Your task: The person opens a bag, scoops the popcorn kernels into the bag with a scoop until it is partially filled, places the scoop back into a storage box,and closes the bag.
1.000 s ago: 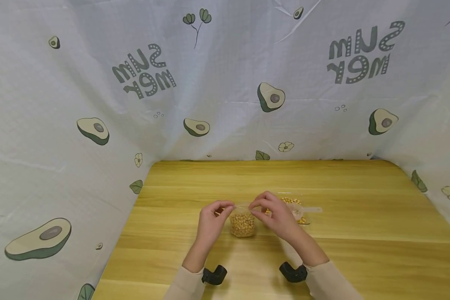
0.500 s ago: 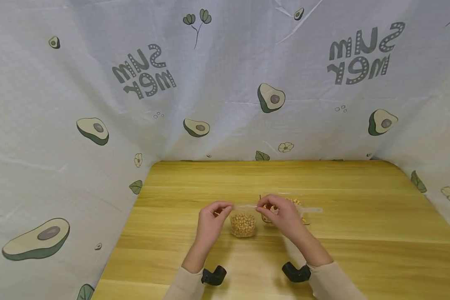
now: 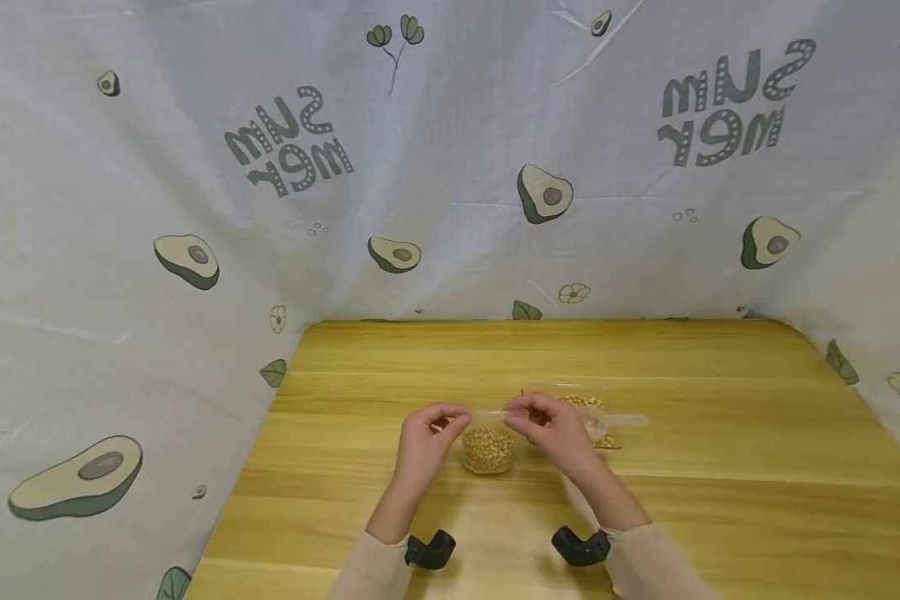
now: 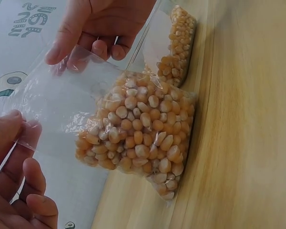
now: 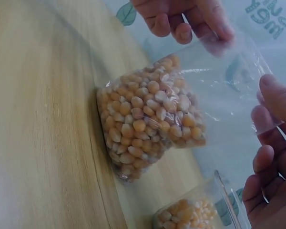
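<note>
A small clear plastic bag of yellow corn kernels (image 3: 486, 448) (image 4: 138, 138) (image 5: 150, 129) stands on the wooden table (image 3: 720, 500). My left hand (image 3: 450, 417) (image 4: 14, 143) pinches the left end of the bag's top edge. My right hand (image 3: 523, 414) (image 5: 267, 119) pinches that same top strip near its right end. The bag's kernel-filled bottom rests on the wood. A second clear bag of kernels (image 3: 588, 412) (image 4: 178, 43) (image 5: 186, 214) lies just behind my right hand, partly hidden by it.
A clear plastic scoop handle (image 3: 630, 420) sticks out to the right of the second bag. A white avocado-print cloth (image 3: 450, 167) walls the table at the back and both sides. Bare wood stretches in front of and behind the bags.
My right hand slid along the bag's top strip, right and then back left toward the left hand. The left hand and the bag stayed in place.
</note>
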Tool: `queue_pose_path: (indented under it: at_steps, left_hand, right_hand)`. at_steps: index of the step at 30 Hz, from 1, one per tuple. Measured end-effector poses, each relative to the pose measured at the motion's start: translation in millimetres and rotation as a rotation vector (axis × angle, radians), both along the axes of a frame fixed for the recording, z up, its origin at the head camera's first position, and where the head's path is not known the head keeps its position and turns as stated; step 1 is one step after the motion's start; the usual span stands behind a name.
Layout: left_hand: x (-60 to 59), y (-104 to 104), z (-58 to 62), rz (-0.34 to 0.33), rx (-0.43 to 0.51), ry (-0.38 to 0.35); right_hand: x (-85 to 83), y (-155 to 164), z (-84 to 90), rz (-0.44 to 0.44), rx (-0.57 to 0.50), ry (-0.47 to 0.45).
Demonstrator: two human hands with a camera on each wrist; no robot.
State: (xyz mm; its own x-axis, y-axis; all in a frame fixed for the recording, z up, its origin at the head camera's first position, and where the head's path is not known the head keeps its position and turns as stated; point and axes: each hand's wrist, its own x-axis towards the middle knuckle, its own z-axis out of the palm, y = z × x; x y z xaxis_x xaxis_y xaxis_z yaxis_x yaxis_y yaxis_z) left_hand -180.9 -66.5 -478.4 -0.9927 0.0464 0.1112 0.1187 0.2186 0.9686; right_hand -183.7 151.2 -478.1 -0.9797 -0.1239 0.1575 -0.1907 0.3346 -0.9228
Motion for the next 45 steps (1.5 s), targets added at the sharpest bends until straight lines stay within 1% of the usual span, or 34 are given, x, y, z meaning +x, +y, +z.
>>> queue_pose_path:
  at_steps: [5,12,18,23,27,35,38,45]
  left_hand:
    - [0.5,2,1.1,0.008,0.012,-0.013]
    - [0.7,2,1.3,0.017,0.023,-0.025]
    - [0.3,1,0.4,0.017,0.041,-0.038]
    - [-1.7,2,-0.8,0.003,0.037,-0.036]
    - [-3.8,3,-1.9,-0.007,0.033,-0.040]
    - [-3.6,5,-2.0,0.008,0.064,-0.090]
    - [-2.6,5,-1.0,0.010,0.080,-0.105]
    - [-2.3,4,-1.6,-0.005,0.101,-0.110]
  right_hand:
    - [0.2,-2,-3.3,-0.060,-0.025,-0.062]
    - [0.5,-6,-3.0,-0.103,-0.017,-0.034]
    - [0.1,-11,-0.9,-0.068,-0.021,-0.054]
    - [-2.4,-15,1.0,-0.036,0.046,-0.020]
    - [-3.3,-18,0.1,-0.045,0.055,-0.025]
    - [-2.6,-21,0.9,-0.070,0.059,-0.063]
    - [-2.5,-21,1.3,-0.066,0.055,-0.082]
    - [-3.3,-23,0.8,-0.050,0.047,-0.087]
